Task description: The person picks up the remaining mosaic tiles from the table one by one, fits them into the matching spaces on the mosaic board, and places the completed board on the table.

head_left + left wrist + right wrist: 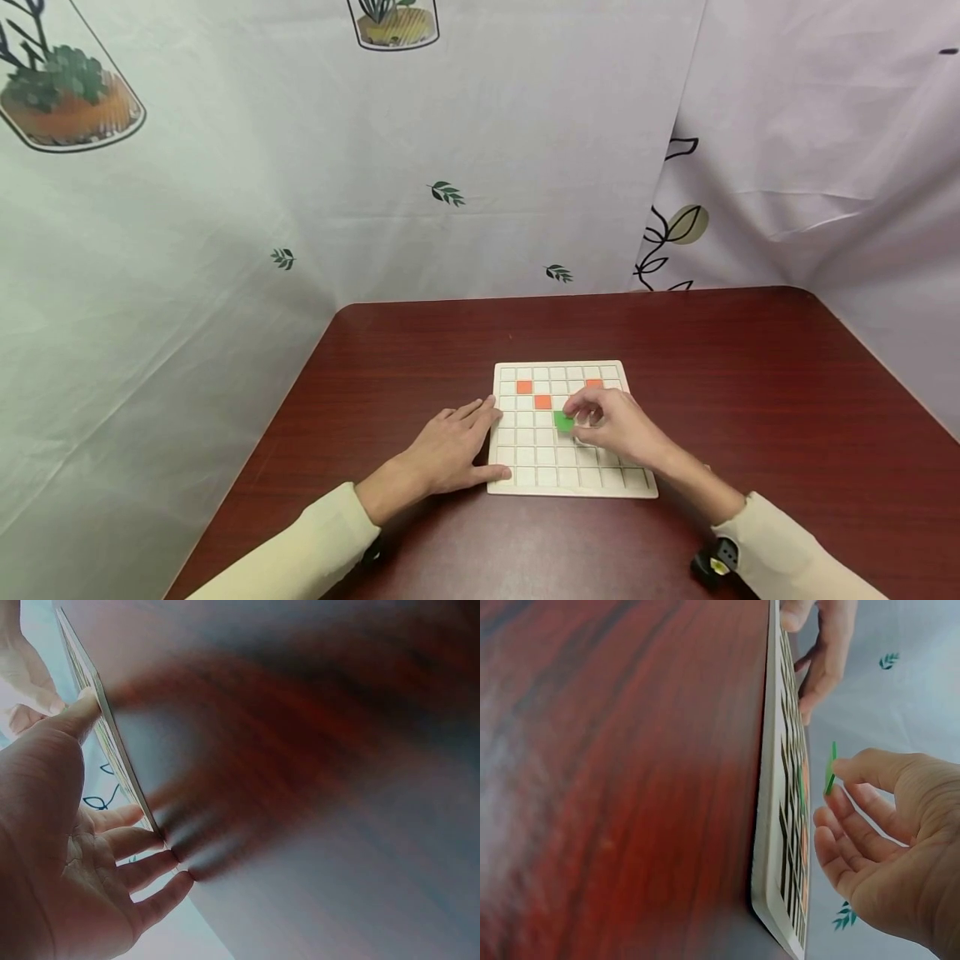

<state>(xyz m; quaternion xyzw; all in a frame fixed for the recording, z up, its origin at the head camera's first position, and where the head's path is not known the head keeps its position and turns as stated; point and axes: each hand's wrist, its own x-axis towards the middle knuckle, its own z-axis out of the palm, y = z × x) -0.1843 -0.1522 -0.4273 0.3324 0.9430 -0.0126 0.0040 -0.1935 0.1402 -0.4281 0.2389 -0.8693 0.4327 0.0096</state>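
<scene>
A white gridded board [525, 458] lies flat on the table, with orange square tiles [524, 387] set in several of its cells. My left hand [446, 450] rests along the board's left edge, fingers straight and spread, the thumb over the near left corner. Over the middle of the board, my right hand [622, 427] pinches a thin green square tile [830, 771] between thumb and index finger. The right wrist view has this tile tilted and raised above the grid. A second green edge [802, 791] shows down at the board's surface there.
The dark red wooden table [420, 350] stretches out around the board, its far edge meeting a pale curtain [510, 150] printed with plants and leaves. A black device [716, 562] is strapped at the right wrist.
</scene>
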